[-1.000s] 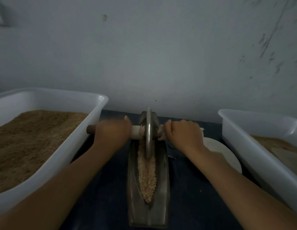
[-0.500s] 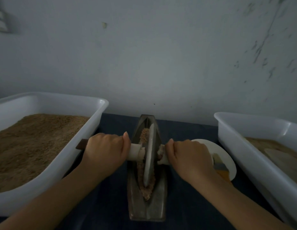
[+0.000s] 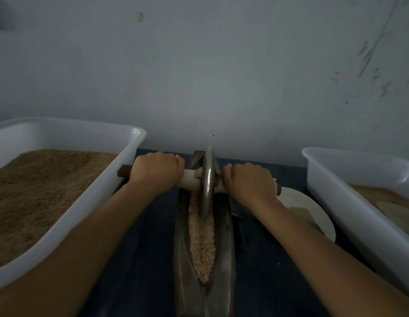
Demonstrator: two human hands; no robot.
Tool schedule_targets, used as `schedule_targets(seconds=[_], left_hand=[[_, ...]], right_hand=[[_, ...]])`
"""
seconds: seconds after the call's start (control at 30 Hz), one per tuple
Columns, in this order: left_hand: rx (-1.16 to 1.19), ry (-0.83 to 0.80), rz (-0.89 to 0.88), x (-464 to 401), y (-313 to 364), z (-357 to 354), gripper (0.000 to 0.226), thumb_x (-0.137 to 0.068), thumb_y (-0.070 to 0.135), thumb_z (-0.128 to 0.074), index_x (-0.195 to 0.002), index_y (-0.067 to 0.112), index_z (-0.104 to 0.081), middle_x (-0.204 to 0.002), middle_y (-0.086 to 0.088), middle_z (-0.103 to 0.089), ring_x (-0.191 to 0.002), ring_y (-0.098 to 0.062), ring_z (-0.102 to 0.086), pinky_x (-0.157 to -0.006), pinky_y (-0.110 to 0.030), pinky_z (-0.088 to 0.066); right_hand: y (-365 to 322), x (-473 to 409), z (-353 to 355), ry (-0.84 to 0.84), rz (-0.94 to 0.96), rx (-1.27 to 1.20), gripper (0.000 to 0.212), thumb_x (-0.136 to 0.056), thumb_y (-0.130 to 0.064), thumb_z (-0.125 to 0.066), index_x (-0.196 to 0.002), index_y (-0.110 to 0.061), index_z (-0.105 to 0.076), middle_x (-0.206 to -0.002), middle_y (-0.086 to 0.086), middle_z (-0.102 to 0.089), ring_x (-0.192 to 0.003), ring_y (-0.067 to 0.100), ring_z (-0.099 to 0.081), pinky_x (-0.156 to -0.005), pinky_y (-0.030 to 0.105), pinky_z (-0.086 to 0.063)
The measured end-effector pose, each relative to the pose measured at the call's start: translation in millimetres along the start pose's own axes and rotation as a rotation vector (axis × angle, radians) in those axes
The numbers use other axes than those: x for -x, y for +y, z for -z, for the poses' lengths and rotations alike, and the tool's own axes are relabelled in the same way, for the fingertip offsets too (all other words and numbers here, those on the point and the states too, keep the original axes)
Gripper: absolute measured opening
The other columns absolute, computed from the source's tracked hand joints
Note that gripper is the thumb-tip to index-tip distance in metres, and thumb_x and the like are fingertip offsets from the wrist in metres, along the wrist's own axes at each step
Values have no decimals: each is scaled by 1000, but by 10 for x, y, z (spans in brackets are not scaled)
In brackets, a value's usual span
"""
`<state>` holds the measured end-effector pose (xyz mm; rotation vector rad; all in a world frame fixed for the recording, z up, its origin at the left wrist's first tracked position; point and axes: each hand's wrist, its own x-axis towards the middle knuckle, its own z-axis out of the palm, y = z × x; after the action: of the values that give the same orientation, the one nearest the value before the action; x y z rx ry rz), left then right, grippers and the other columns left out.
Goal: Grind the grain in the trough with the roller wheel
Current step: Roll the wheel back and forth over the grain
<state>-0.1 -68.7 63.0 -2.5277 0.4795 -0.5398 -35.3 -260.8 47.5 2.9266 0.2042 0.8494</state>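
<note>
A long dark metal trough (image 3: 224,259) lies lengthwise in front of me on the dark table. Pale crushed grain (image 3: 202,243) fills its groove. The metal roller wheel (image 3: 207,179) stands upright at the trough's far end, its rim down in the grain. A wooden axle (image 3: 190,178) runs through the wheel from left to right. My left hand (image 3: 156,173) grips the axle left of the wheel. My right hand (image 3: 249,183) grips it on the right side. Both arms are stretched forward.
A white plastic tub (image 3: 96,197) full of brown ground meal stands at the left. Another white tub (image 3: 349,197) with some meal stands at the right. A white plate (image 3: 313,213) lies between the trough and the right tub. A grey wall rises just behind.
Half a second ago the wheel was pulled back to mid-trough; now both hands have pushed it forward to the far end, uncovering the grain in the near part.
</note>
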Motion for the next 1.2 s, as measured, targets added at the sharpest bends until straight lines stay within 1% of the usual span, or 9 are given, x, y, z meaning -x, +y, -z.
schedule_targets(seconds=[0.13, 0.23, 0.37, 0.67, 0.77, 0.87, 1.0, 1.13, 1.2], left_hand=[[7, -5, 38, 44, 44, 35, 54, -91, 20, -52, -137, 5, -28, -119, -12, -56, -98, -27, -59, -68, -35, -46], [-16, 12, -16, 235, 56, 25, 69, -90, 24, -54, -142, 3, -14, -122, -13, -52, -99, -26, -57, -71, -34, -46], [-60, 39, -115, 570, 65, 62, 72, -92, 25, -50, -142, 1, -4, -118, -11, -52, -95, -24, -57, -63, -32, -40], [32, 78, -161, 867, 48, 245, 71, -93, 27, -47, -142, 3, 0, -110, -5, -53, -80, -16, -50, -58, -27, -35], [51, 74, -100, 784, 45, 255, 84, -76, 25, -71, -138, -5, -23, -96, -13, -61, -72, -24, -61, -52, -28, -40], [92, 129, -59, 635, 44, 155, 83, -39, 8, -90, -110, -17, -54, -66, -23, -60, -47, -30, -58, -42, -35, -46], [94, 71, -23, 361, 59, 97, 78, -72, 20, -76, -131, -10, -35, -97, -21, -62, -75, -32, -64, -58, -37, -50], [151, 278, 47, 194, 67, 51, 51, -45, -8, -85, -90, -18, -63, -52, -26, -57, -38, -34, -55, -38, -38, -45], [170, 279, 49, 143, 57, 56, 40, -57, -11, -78, -93, -18, -62, -59, -27, -60, -44, -35, -58, -44, -40, -47]], right_hand=[[5, 0, 25, -7, 3, 27, 25, -89, -15, -51, -65, -10, -55, -55, 11, -53, -49, 31, -54, -46, 24, -5], [-45, 141, 150, 5, 48, 22, 19, -74, -5, -64, -58, -7, -54, -39, 9, -43, -29, 24, -38, -47, 16, -4], [-84, 354, 255, 46, -10, 8, 50, -95, -24, -33, -46, -21, -32, -41, -6, -27, -36, 12, -20, -44, 26, -6], [-132, 685, 527, -13, -37, -142, 51, -87, -42, -4, -49, -24, -34, -41, -3, -33, -36, 7, -29, -43, 22, -13], [-114, 565, 412, 3, -22, -75, 51, -89, -39, -7, -48, -22, -32, -42, -4, -31, -37, 8, -25, -43, 26, -10], [-95, 379, 264, 65, -48, -53, 51, -94, -33, -23, -46, -20, -31, -42, -7, -27, -38, 9, -20, -44, 27, -7], [4, 109, 60, 14, -38, 22, 37, -96, -27, -23, -69, -20, -48, -62, 0, -49, -50, 20, -34, -47, 30, -10], [47, -77, -46, -31, -67, -30, 30, -93, -22, -20, -68, -21, -36, -72, 4, -54, -53, 18, -28, -47, 30, -11], [54, -124, -66, -10, -94, -44, 39, -95, -23, -23, -57, -19, -32, -68, 4, -54, -53, 18, -32, -48, 30, -13]])
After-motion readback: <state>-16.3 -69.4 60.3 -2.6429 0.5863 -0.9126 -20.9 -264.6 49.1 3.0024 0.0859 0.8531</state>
